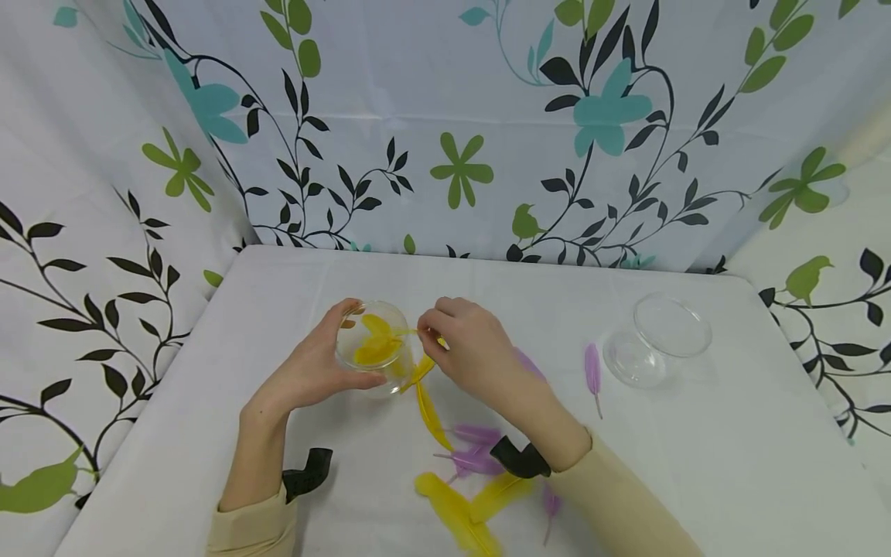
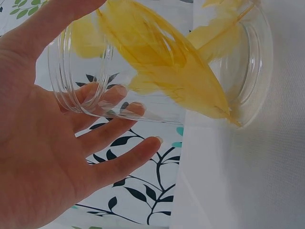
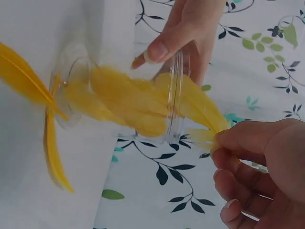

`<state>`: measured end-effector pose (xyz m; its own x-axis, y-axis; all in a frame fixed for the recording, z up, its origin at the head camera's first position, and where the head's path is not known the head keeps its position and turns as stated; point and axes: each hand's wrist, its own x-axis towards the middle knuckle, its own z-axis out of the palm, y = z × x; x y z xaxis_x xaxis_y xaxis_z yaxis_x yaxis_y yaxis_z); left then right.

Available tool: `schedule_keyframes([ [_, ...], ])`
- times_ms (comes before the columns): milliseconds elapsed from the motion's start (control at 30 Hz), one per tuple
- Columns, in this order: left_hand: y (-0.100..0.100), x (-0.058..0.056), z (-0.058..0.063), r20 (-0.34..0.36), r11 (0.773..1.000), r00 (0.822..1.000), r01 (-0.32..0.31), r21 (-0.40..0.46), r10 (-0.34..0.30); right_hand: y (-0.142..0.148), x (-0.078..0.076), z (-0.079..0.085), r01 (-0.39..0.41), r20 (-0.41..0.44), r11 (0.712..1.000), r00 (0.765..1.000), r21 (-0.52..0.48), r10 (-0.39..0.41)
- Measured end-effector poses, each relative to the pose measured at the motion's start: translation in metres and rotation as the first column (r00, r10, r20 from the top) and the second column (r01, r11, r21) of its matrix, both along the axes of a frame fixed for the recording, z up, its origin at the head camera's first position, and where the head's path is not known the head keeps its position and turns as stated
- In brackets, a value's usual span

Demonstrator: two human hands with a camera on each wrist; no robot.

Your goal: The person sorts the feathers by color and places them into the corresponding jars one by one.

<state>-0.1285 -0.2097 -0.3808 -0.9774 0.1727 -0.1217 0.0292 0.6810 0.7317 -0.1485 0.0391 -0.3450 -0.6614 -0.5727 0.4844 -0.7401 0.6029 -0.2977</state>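
Note:
My left hand (image 1: 306, 367) holds a clear jar (image 1: 398, 377) near its rim, thumb on one side and fingers on the other. Several yellow feathers (image 2: 176, 62) lie inside, pressed against the clear wall. At the jar's mouth, my right hand (image 1: 476, 352) pinches a yellow feather (image 3: 202, 105) between thumb and forefinger; part of that feather is within the mouth. Beside the jar's base, more yellow feathers (image 1: 431, 414) lie on the white table, partly hidden from the head view by the jar and my right hand.
Purple feathers (image 1: 479, 462) and large yellow feathers (image 1: 452, 510) lie near the right wrist, partly under the forearm. Farther right stand a single purple feather (image 1: 592, 370) and a second clear jar (image 1: 636, 362). Patterned cloth (image 1: 390, 100) hangs behind the table.

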Motion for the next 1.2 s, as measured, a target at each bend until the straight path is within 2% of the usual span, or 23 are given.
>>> schedule_keyframes([
  [167, -0.001, 0.001, 0.001, -0.010, 1.000, 1.000, 0.013, 0.003, -0.013, -0.016, -0.001, -0.004, -0.033, 0.003, 0.998, 0.999, 0.058, 0.033],
  [567, -0.002, 0.001, 0.001, -0.012, 0.999, 1.000, 0.021, 0.027, -0.021, -0.035, 0.000, -0.014, -0.075, 0.167, 0.994, 0.984, 0.084, 0.060],
  [733, -0.002, 0.001, 0.001, -0.009, 1.000, 1.000, 0.021, 0.015, -0.021, -0.029, 0.002, -0.015, -0.049, 0.212, 0.997, 0.977, 0.063, 0.035],
  [1000, 0.000, 0.000, 0.002, -0.007, 1.000, 1.000, 0.011, -0.001, -0.011, -0.006, 0.002, -0.027, 0.049, 0.239, 0.997, 0.970, -0.056, -0.034],
  [1200, 0.000, 0.000, 0.001, -0.009, 1.000, 1.000, 0.009, -0.007, -0.009, 0.011, 0.007, -0.039, 0.094, 0.290, 0.995, 0.954, -0.040, -0.078],
])
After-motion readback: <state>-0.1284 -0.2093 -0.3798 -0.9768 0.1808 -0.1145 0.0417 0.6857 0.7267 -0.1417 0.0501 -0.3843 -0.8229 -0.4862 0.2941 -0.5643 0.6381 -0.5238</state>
